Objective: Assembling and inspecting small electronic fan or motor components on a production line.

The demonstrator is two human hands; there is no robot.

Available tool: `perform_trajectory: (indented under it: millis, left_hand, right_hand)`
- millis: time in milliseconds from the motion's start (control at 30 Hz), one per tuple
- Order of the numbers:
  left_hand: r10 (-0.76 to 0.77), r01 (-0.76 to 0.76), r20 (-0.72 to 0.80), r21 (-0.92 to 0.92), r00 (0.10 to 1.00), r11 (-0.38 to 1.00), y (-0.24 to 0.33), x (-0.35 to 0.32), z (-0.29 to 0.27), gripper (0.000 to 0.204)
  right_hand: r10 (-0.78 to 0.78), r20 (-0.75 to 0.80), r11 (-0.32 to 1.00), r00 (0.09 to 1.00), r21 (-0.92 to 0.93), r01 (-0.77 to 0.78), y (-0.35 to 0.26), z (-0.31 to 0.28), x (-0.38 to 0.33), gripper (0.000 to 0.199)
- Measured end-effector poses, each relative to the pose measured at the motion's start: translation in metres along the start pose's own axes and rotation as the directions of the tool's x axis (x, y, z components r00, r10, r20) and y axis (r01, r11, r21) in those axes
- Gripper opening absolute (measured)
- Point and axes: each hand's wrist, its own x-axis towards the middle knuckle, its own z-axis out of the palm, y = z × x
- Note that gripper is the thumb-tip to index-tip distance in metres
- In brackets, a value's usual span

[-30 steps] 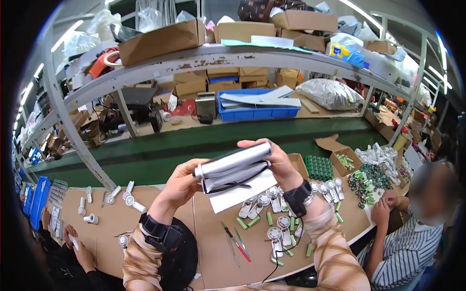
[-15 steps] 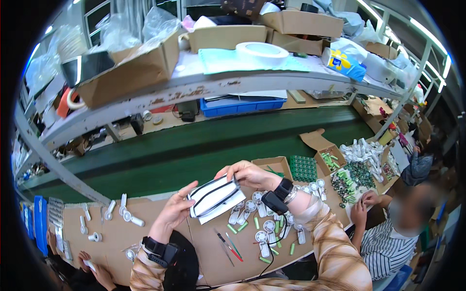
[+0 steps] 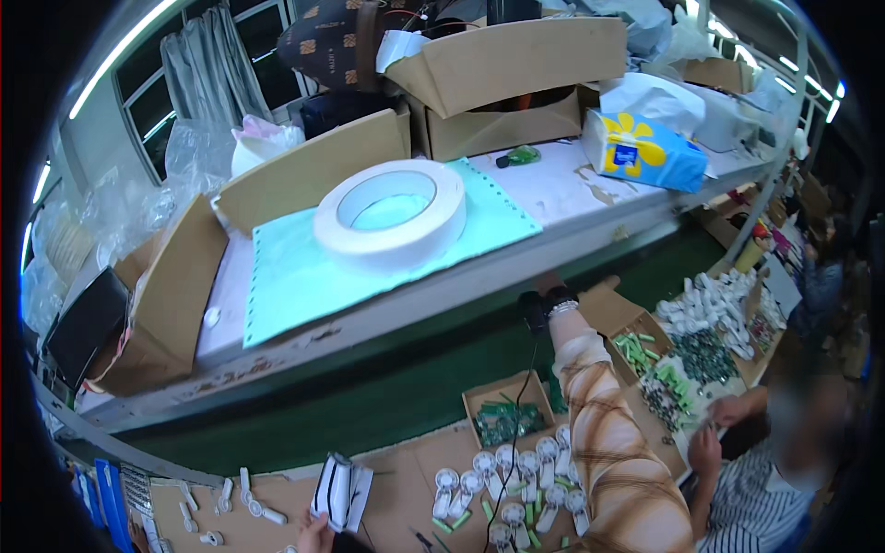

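Right hand (image 3: 553,288): now raised off the white pouch (image 3: 337,491) to the shelf edge (image 3: 479,281) above; fingers hidden. Left hand (image 3: 313,533): fingers clamped on pouch.

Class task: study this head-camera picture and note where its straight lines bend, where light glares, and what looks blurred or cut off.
Head view: the shelf edge bows in the fisheye; black vignette rings the frame; ceiling strip lights glare at upper left; the tape roll is sharp; the right hand's fingers are hidden above the shelf, and the left hand is cropped at the bottom.
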Motion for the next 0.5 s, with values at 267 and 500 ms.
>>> perform_trajectory:
  millis: [267,500]
  left_hand:
    - [0.354,-0.066,-0.062,0.939,0.933,0.338,0.009,-0.106,0.079,0.030]
    - [-0.005,0.112,-0.645,0.124,0.764,0.986,-0.013,-0.118,0.005,0.033]
  right_hand:
    - [0.029,-0.208,0.981,0.978,0.191,0.012,0.096,0.040,-0.056,0.042]
    - [0.107,-0.348,0.941,0.931,0.338,0.018,0.149,0.048,-0.134,0.040]
